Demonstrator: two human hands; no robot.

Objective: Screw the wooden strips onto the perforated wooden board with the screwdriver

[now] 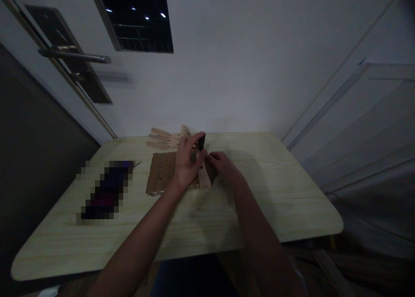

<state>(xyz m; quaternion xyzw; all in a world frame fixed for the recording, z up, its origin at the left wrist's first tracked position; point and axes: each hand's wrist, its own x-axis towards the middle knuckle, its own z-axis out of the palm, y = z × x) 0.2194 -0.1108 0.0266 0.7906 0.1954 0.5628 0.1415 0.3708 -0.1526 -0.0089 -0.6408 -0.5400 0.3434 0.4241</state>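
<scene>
My left hand (187, 165) is over a piece of corrugated cardboard (158, 176), with its thumb and fingers closed around a small black block-like piece (201, 141). Under and beside the fingers lies a pale flat wooden piece (204, 179), its near end resting at the cardboard's right part. My right hand (224, 165) comes in from the right, its fingertips pressed together close against the upper part of the wooden piece. What those fingertips hold is too small and dark to tell. Small dark holes or marks dot the cardboard.
Several flat wooden pieces with dark dots (160, 138) lie fanned behind the cardboard. A pixelated dark item (108, 189) lies at the left, with a thin pointed tip (138, 164) beside it. The light wooden table (285, 206) stands against a white door with a metal handle (78, 56).
</scene>
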